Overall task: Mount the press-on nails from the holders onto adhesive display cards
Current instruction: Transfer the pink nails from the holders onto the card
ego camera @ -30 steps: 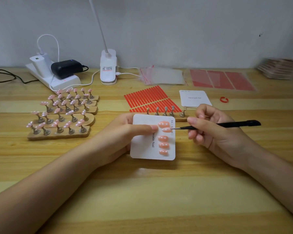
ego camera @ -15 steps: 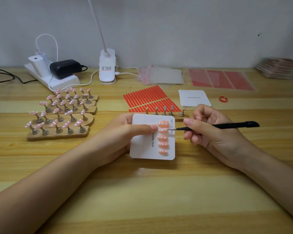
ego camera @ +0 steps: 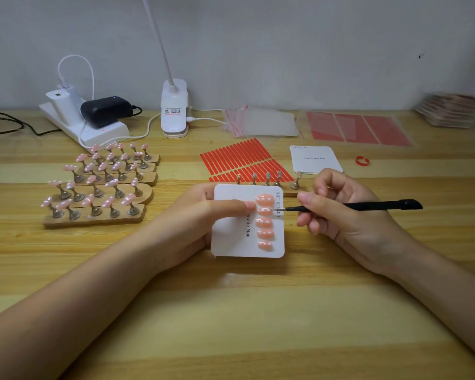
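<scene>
Bench [ego camera: 231, 311], wooden, items entered from the far left.

Power strip [ego camera: 93, 130] with white and black adapters: far beyond the left hand. Loaded holders [ego camera: 99, 187]: wooden strips of metal pegs carrying pink dotted nails, beside the left hand on its outer side. White lamp base [ego camera: 174, 108]: beyond the left hand.

Left hand [ego camera: 192, 218]: gripped the display card [ego camera: 231, 234] from beneath, thumb curled over its face, thumb tip touching the second nail.

Press-on nails [ego camera: 264, 222]: five, pink with white dots, in a column on the card's right side, between the two hands.

Emptied holder [ego camera: 269, 180]: bare pegs, just beyond the card. Red adhesive strips [ego camera: 236, 157] and blank card [ego camera: 314, 159]: farther back.

Right hand [ego camera: 348, 218]: pinched a black tool [ego camera: 368, 205], its fine tip at the second nail; actual contact could not be made out.

Blurred stack [ego camera: 450, 109]: far beyond the right hand, possibly finished cards.
</scene>
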